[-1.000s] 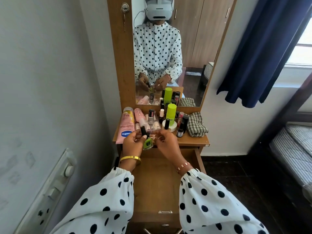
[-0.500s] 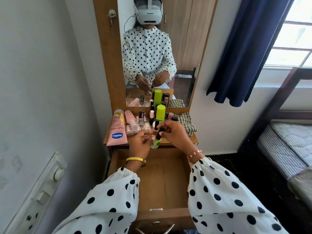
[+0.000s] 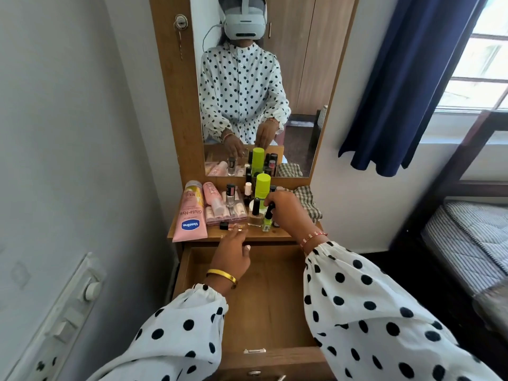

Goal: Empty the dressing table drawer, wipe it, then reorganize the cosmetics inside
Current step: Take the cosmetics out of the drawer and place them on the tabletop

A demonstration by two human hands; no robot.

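Drawer (image 3: 264, 306) open — bare wood, seemingly wiped.

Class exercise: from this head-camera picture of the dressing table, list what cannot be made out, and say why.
- Items behind the right hand: hidden by it, head view.
- Drawer front corners: covered by the sleeves.
- Labels on the small bottles beside the green nail polish: too small.
- What the left hand fingertips touch: unclear.

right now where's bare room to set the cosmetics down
The open drawer floor shows bare wood between both sleeves, back to front. The dressing table top is crowded: Vaseline tube, bottles, checked cloth; only a thin strip at its front edge is free.
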